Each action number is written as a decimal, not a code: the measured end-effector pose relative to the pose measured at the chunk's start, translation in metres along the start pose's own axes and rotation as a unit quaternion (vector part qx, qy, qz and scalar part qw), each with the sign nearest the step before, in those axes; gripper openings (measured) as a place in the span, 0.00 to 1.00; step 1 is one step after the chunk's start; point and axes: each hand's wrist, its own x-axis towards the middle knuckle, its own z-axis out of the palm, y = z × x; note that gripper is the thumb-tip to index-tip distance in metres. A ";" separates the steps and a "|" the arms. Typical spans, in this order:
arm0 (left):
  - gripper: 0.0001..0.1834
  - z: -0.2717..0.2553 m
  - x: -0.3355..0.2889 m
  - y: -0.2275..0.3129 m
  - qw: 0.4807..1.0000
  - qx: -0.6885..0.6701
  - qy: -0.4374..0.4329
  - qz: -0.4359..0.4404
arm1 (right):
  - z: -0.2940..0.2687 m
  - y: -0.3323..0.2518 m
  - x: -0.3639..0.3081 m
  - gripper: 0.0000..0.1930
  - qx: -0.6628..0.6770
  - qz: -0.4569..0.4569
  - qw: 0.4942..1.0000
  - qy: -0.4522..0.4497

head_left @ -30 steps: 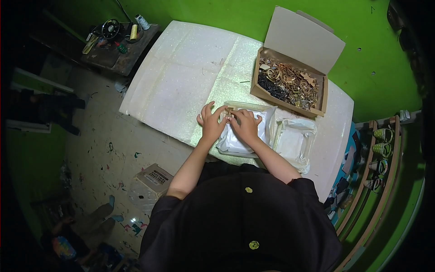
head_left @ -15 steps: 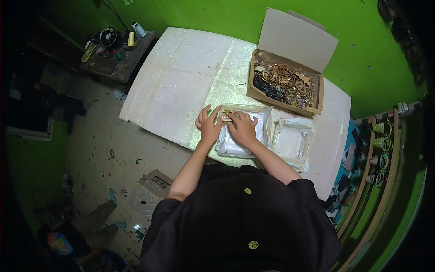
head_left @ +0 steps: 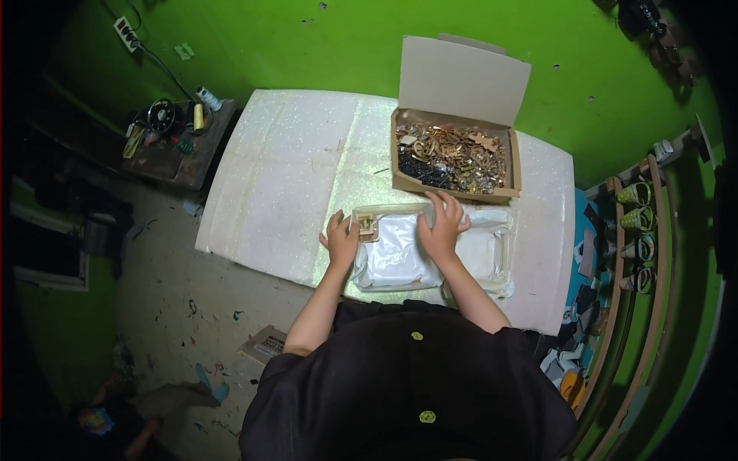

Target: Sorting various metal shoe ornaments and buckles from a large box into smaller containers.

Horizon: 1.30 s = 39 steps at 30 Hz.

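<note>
A shallow tray (head_left: 398, 287) lined with shiny white plastic lies in front of me on the sparkly white table. In its far left corner sits a small gold and tan square piece (head_left: 367, 226), too small to make out. My left hand (head_left: 340, 241) rests at the tray's left edge, fingers spread, its fingertips beside the square piece. Over the tray's right side hovers my right hand (head_left: 442, 232), fingers apart and nothing visible in them. A second white-lined tray (head_left: 509, 261) stands right beside the first, partly behind my right hand and forearm.
An open cardboard box (head_left: 455, 194) full of gold, brown and black trinkets stands behind the trays. To the left, a small dark table (head_left: 181, 165) holds thread spools. A shoe rack (head_left: 646, 230) leans at the right. Another person (head_left: 127, 422) sits on the floor at lower left.
My right hand has left the square piece in the corner and moved right, to the tray's right side. My left hand stays near the left edge. The view has tilted upward.
</note>
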 end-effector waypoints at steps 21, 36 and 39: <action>0.22 0.025 0.039 0.031 0.999 -0.025 0.027 -0.009 | 0.042 0.049 0.163 0.18 -0.085 0.055 0.994 -0.040; 0.21 0.008 0.076 0.124 0.961 -0.185 0.042 0.203 | 0.024 0.075 0.163 0.07 0.518 0.149 0.837 -0.096; 0.23 0.025 0.083 0.147 0.951 -0.184 -0.064 0.239 | 0.002 0.053 0.138 0.09 0.500 0.156 0.835 -0.170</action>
